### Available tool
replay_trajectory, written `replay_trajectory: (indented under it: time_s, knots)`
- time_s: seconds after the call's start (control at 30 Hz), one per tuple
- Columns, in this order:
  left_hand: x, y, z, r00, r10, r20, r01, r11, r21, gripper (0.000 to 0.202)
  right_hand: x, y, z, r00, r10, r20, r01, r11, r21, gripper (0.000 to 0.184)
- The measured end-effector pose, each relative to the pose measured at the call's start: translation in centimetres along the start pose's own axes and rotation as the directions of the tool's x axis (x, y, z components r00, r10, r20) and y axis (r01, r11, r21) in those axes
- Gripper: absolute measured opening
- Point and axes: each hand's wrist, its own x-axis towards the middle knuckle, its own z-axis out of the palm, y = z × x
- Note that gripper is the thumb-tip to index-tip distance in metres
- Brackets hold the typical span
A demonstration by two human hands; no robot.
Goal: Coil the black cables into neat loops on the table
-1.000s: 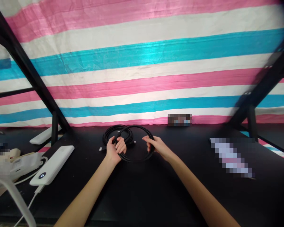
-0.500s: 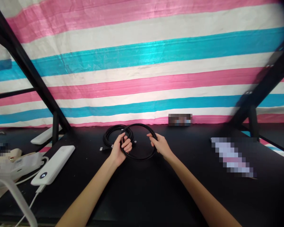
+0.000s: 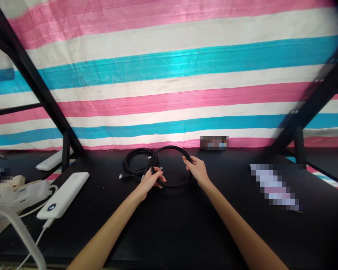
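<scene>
A black cable coil [image 3: 171,149] is held upright-tilted over the black table [image 3: 169,225] between both hands. My left hand [image 3: 152,179] closes its fingers on the coil's lower left side. My right hand [image 3: 197,169] grips the coil's right side. A second black cable coil [image 3: 135,162] lies flat on the table just left of the held one, its plug ends sticking out toward the left.
A white power bank [image 3: 63,195] with a lit indicator and a white cord lies at the left, another white slab [image 3: 49,161] behind it. Black frame posts [image 3: 65,150] stand at left and right. A striped pink, white and blue tarp [image 3: 169,75] backs the table.
Both hands have carried the held coil a little to the right and farther back, away from the flat coil. The left hand's grip has shifted lower on the loop.
</scene>
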Motion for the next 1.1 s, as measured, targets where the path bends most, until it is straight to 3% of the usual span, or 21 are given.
replay_trajectory:
  time_s: [0.1, 0.3, 0.43, 0.63, 0.7, 0.77, 0.83, 0.87, 0.9, 0.97, 1.1]
  knots:
    - [0.2, 0.0, -0.1, 0.999, -0.04, 0.007, 0.04, 0.999, 0.01, 0.018, 0.1, 0.1, -0.1, 0.999, 0.043, 0.017, -0.042, 0.998, -0.038, 0.039]
    - [-0.2, 0.2, -0.5, 0.968, -0.186, 0.168, 0.184, 0.982, 0.03, 0.025, 0.7, 1.2, -0.5, 0.996, 0.079, 0.035, -0.072, 0.98, -0.185, 0.033]
    - [-0.3, 0.7, -0.9, 0.892, -0.284, 0.352, 0.252, 0.958, 0.135, 0.034, 1.3, 2.2, -0.8, 0.993, 0.117, 0.014, -0.111, 0.969, -0.223, 0.035]
    - [-1.0, 1.4, -0.8, 0.723, -0.398, 0.565, 0.282, 0.916, 0.285, 0.049, 2.1, 3.2, -1.3, 0.989, 0.149, -0.01, -0.147, 0.956, -0.254, 0.038]
    - [-1.2, 1.4, -0.6, 0.742, -0.313, 0.593, 0.195, 0.947, 0.256, 0.048, 2.3, 3.3, -1.5, 0.988, 0.153, -0.014, -0.151, 0.952, -0.265, 0.038]
    - [-1.0, 1.2, -0.5, 0.835, -0.14, 0.532, 0.062, 0.985, 0.161, 0.048, 2.2, 3.2, -1.7, 0.99, 0.143, -0.014, -0.14, 0.943, -0.301, 0.038]
    - [-0.5, 1.1, -0.6, 0.936, 0.053, 0.348, -0.093, 0.991, 0.099, 0.048, 2.0, 2.9, -1.8, 0.992, 0.126, -0.016, -0.123, 0.921, -0.371, 0.038]
    - [-0.3, 1.1, -0.8, 0.964, 0.14, 0.226, -0.166, 0.981, 0.103, 0.045, 1.8, 2.7, -1.8, 0.993, 0.117, -0.017, -0.114, 0.904, -0.412, 0.038]
    - [0.0, 1.0, -0.9, 0.971, 0.215, 0.104, -0.228, 0.966, 0.126, 0.04, 1.6, 2.5, -1.8, 0.994, 0.112, -0.018, -0.108, 0.885, -0.453, 0.037]
    - [0.3, 1.1, -1.2, 0.944, 0.321, -0.08, -0.299, 0.931, 0.211, 0.029, 1.3, 2.0, -1.9, 0.994, 0.109, -0.014, -0.101, 0.852, -0.514, 0.037]
    - [0.0, 1.2, -1.4, 0.875, 0.441, -0.199, -0.298, 0.816, 0.496, 0.029, 1.0, 1.4, -1.9, 0.993, 0.116, 0.013, -0.087, 0.811, -0.579, 0.036]
